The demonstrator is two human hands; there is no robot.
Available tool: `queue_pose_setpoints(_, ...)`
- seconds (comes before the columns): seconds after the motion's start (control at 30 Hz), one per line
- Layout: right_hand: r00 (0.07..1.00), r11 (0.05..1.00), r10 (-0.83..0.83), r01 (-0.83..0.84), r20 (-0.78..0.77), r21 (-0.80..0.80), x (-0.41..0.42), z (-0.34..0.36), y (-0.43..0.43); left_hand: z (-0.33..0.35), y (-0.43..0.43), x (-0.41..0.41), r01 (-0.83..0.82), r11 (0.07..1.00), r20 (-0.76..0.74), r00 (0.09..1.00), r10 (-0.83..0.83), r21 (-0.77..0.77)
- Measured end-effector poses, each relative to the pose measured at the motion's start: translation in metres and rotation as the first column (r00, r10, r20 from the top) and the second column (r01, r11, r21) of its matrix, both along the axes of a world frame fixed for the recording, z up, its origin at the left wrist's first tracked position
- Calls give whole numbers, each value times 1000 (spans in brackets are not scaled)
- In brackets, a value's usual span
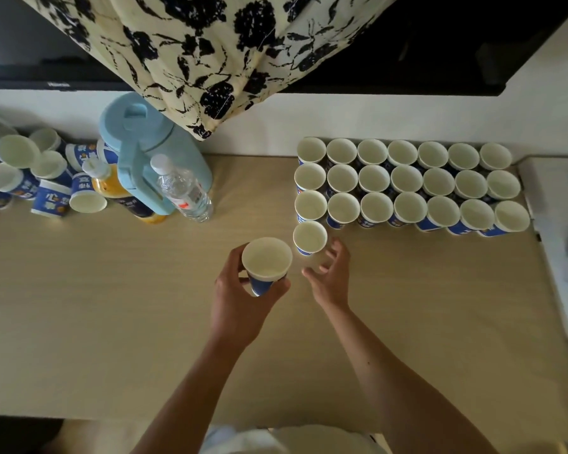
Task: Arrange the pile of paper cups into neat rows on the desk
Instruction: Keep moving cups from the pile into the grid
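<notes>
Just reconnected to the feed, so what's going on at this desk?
A person is lining up blue-and-white paper cups on the pale wooden desk. The left hand grips one cup; the right hand hovers open beside the single cup starting a fourth row. Three full rows of seven cups stand at the right. A loose pile of cups lies at far left, beside a light blue plastic jug.

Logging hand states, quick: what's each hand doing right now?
Left hand: holding a cup.
Right hand: open, holding nothing.
</notes>
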State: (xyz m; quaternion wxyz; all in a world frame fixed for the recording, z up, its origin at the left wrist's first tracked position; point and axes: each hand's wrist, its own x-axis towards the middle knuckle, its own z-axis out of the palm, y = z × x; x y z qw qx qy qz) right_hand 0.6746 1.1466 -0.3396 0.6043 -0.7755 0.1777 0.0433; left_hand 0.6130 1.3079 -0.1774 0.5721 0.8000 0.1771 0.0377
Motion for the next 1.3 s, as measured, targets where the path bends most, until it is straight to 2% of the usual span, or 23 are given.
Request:
queue_pose_setpoints(0.1, 996, 996, -89, 89, -6, 8, -32, 14, -12, 1, -8, 1, 18, 1000, -14, 1000, -18, 8)
queue_pose_setpoints(0.17, 996, 995, -86, 86, -11, 59, -46, 36, -22, 0, -14, 1, 35, 999, -18, 999, -35, 15)
queue_pose_setpoints(0.23, 998, 993, 69, -67, -11, 101, -53, 63, -35, -1, -22, 1, 60, 998, -29, 998, -59, 10)
queue_pose_setpoints(0.3, 960, 949, 278, -278, 16, 147, -56, 88, -44, -2, -31, 3, 94, 995, -44, 995, -94, -17)
queue_pose_setpoints(0.4, 921, 911, 381, -389, 82, 134, -56, 112, -49, -3, -48, 5, 156, 986, -67, 985, -160, -54)
queue_pose_setpoints(0.6, 934, 936, 323, -339, 152, 95, -50, 119, -60, -5, -71, 4, 223, 971, -72, 971, -229, -89)
queue_pose_setpoints(0.7, 953, 959, 249, -268, 173, 95, -48, 110, -68, -6, -74, 1, 234, 971, -91, 967, -239, -55)
queue_pose_setpoints(0.9, 995, 997, 60, -65, 82, 51, -25, 64, -75, -12, -62, -16, 147, 989, -157, 977, -145, -1)
queue_pose_setpoints(1.1, 998, 993, 50, -45, 47, -107, -2, 21, -67, -17, -47, -33, 44, 999, -172, 984, -41, 15)
queue_pose_setpoints(1.3, 997, 987, 40, -29, 67, -157, 13, -1, -62, -16, -40, -40, -10, 1000, -172, 985, 14, 25)
